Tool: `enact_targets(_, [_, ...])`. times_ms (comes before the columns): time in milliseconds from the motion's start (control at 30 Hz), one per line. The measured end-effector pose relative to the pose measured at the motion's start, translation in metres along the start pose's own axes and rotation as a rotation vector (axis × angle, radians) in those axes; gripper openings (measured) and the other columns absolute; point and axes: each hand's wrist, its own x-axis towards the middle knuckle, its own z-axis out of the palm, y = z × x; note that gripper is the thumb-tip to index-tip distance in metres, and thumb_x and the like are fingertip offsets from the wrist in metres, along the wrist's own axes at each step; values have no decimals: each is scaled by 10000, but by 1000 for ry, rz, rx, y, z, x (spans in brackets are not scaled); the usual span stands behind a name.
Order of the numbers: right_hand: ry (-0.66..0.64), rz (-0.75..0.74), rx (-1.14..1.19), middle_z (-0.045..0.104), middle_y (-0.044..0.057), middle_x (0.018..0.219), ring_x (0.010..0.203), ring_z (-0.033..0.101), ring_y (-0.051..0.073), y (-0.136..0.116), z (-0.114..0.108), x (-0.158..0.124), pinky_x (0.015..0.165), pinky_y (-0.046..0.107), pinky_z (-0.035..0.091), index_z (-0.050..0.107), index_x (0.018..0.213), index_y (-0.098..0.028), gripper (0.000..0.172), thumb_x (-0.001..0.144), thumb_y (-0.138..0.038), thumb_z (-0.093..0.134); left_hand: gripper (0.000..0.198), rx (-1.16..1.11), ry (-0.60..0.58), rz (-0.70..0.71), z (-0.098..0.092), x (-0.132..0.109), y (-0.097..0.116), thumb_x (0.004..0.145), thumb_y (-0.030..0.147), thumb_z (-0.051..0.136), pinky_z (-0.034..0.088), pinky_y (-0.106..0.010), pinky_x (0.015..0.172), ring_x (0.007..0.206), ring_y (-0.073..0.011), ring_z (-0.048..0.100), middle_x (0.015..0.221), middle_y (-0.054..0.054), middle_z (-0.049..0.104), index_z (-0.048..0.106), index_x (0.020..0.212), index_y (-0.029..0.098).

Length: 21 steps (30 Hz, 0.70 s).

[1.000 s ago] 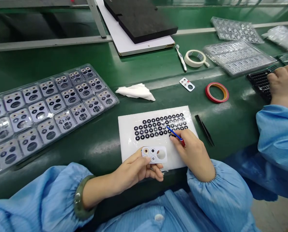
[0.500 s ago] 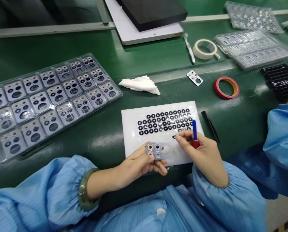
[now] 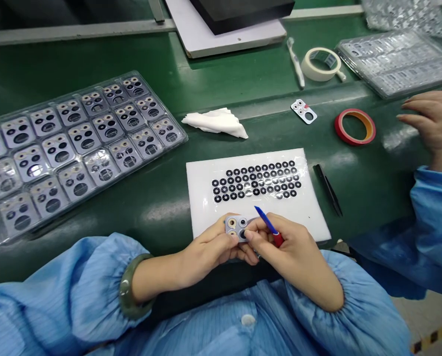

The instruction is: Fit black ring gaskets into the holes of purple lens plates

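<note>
My left hand (image 3: 209, 249) holds a small grey camera-lens cover plate (image 3: 234, 226) with round holes, just over the near edge of a white sheet (image 3: 206, 188). My right hand (image 3: 297, 254) grips a blue pen-like tool with a red end (image 3: 268, 226), and its fingertips press on the right side of the plate. Rows of small black rings (image 3: 256, 180) lie on the white sheet, beyond both hands.
A clear tray of lens cover plates (image 3: 72, 143) lies at left. A white cloth (image 3: 216, 122), loose plate (image 3: 304, 111), red tape roll (image 3: 355, 127), beige tape roll (image 3: 320, 64), toothbrush (image 3: 295, 62) and black tweezers (image 3: 328, 190) lie on the green belt. A co-worker's hand (image 3: 432, 121) is at right.
My right hand left the ring rows and came onto the plate in my left hand. The co-worker's hand moved back into view at right. The view shifted down.
</note>
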Motion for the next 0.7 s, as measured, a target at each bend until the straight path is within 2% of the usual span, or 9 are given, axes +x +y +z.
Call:
enact_targets(100, [62, -178, -139, 608, -19, 730, 657, 566, 81, 1, 4, -6, 604, 183, 437, 638, 822, -168, 71, 844, -161, 571, 167, -16, -4, 12, 1, 0, 0, 939, 273, 504, 462, -344, 857, 925, -183, 596, 988, -70, 604, 517, 1060, 159])
enact_targets(200, [120, -374, -356, 579, 8, 737, 672, 564, 105, 1, 8, -14, 605, 214, 427, 624, 841, -139, 87, 858, -118, 542, 138, -9, 55, -4, 2, -1, 1, 930, 239, 519, 459, -291, 839, 926, -161, 591, 1006, -60, 603, 539, 1041, 158])
enact_targets(267, [143, -427, -466, 560, 18, 743, 672, 554, 120, 1, 8, -19, 607, 234, 426, 629, 914, -136, 124, 887, -124, 508, 130, -7, 82, -6, 1, -1, 2, 928, 237, 528, 457, -257, 806, 883, -142, 596, 959, -48, 610, 546, 1030, 157])
enact_targets(367, [251, -355, -439, 563, 4, 774, 680, 556, 104, 4, 3, -21, 630, 212, 441, 602, 1066, -158, 184, 898, -168, 529, 196, -15, 31, -6, 1, -1, 2, 930, 292, 535, 464, -298, 814, 851, -161, 622, 939, -68, 629, 523, 1067, 151])
enact_targets(467, [336, -216, -327, 602, -19, 788, 684, 577, 75, 10, -4, -17, 648, 162, 453, 604, 1054, -187, 171, 894, -242, 575, 250, -23, 1, -32, -1, -1, 1, 920, 318, 557, 464, -340, 842, 859, -184, 642, 960, -88, 639, 505, 1098, 149])
enact_targets(700, [212, -78, -70, 655, -72, 784, 663, 596, 33, 14, 0, -14, 630, 94, 453, 600, 975, -235, 94, 920, -292, 548, 234, -1, -7, -17, -4, 0, -1, 923, 303, 566, 472, -329, 834, 850, -177, 651, 963, -72, 632, 517, 1102, 160])
